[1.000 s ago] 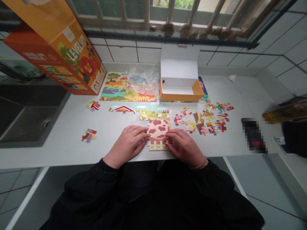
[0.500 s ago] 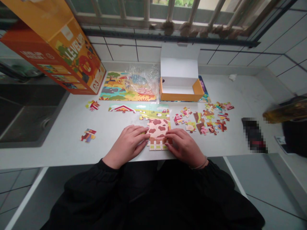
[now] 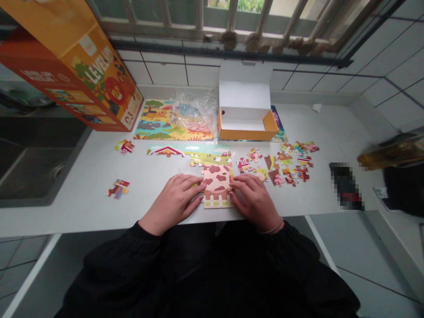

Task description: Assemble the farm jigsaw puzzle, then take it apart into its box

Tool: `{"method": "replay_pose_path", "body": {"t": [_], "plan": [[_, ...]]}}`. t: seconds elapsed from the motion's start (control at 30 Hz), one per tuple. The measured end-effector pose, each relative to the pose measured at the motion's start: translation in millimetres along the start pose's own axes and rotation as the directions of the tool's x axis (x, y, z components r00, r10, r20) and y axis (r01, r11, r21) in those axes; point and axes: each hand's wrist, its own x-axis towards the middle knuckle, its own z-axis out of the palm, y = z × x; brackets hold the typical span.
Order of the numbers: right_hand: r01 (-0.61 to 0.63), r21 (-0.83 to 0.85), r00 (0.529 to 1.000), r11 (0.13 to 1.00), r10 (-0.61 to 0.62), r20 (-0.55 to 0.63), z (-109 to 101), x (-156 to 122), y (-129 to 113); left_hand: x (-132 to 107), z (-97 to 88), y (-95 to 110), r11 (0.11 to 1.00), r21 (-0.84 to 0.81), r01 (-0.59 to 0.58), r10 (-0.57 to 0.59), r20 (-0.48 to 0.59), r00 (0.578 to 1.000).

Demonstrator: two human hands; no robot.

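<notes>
Light, stiff cardboard puzzle (image 3: 217,179), best taken by its edges, is pressed by left hand (image 3: 174,199) and right hand (image 3: 251,201), fingers lying flat, ungripped.

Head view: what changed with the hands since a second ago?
The right hand slid up the right edge of the pink cow-patterned jigsaw section, fingertips now at a small yellow piece; grip unclear. The left hand stayed flat at its left edge. The loose colourful jigsaw pieces and orange cardboard box stayed put.
</notes>
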Motion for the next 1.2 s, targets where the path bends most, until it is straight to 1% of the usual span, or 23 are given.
{"method": "replay_pose_path", "body": {"t": [0.03, 0.07, 0.13, 0.2, 0.27, 0.37, 0.47, 0.53, 0.77, 0.87, 1.0, 1.07, 1.2], "plan": [[-0.069, -0.061, 0.995, 0.996, 0.064, -0.071, 1, -2, 1, 0, 0.1, 0, 1.000, -0.006, 0.000, 0.000, 0.002, 1.000], [-0.155, -0.117, 0.980, 0.981, 0.137, -0.144, 3, -3, 3, 0, 0.3, -1, 1.000, -0.012, 0.002, -0.002, 0.002, 1.000], [-0.327, -0.194, 0.926, 0.925, 0.272, -0.264, 6, -6, 6, 1, 0.4, -1, 1.000, -0.025, 0.008, -0.008, -0.002, 1.000], [-0.441, -0.240, 0.877, 0.865, 0.359, -0.318, 9, -8, 8, 1, 0.2, -1, 0.999, -0.039, 0.011, -0.011, -0.003, 1.000], [-0.489, -0.271, 0.858, 0.829, 0.401, -0.321, 11, -8, 8, 1, -0.3, -1, 0.999, -0.047, 0.015, -0.015, -0.002, 1.000], [-0.489, -0.269, 0.863, 0.830, 0.415, -0.288, 13, -6, 8, 2, -1.0, 0, 0.998, -0.054, 0.018, -0.018, 0.000, 1.000], [-0.437, -0.233, 0.890, 0.869, 0.380, -0.252, 12, -6, 8, 2, -0.9, 0, 0.998, -0.060, 0.019, -0.019, -0.003, 1.000], [-0.410, -0.221, 0.901, 0.885, 0.355, -0.248, 11, -6, 8, 2, -0.7, -1, 0.998, -0.066, 0.022, -0.022, -0.006, 1.000], [-0.432, -0.225, 0.890, 0.873, 0.374, -0.260, 10, -7, 9, 3, -2.6, 0, 0.996, -0.084, 0.024, -0.025, -0.002, 1.000], [-0.423, -0.249, 0.901, 0.871, 0.374, -0.221, 11, -7, 9, 3, -2.9, 1, 0.996, -0.084, 0.022, -0.022, -0.007, 1.000], [-0.379, -0.263, 0.924, 0.887, 0.350, -0.153, 13, -7, 10, 2, -1.7, 1, 0.997, -0.079, 0.023, -0.024, -0.012, 1.000], [-0.371, -0.255, 0.928, 0.893, 0.344, -0.143, 13, -7, 10, 2, -1.2, 0, 0.997, -0.078, 0.024, -0.025, -0.014, 1.000], [-0.378, -0.250, 0.924, 0.892, 0.347, -0.160, 13, -7, 10, 2, -1.5, 0, 0.996, -0.081, 0.022, -0.023, -0.016, 1.000]]}}
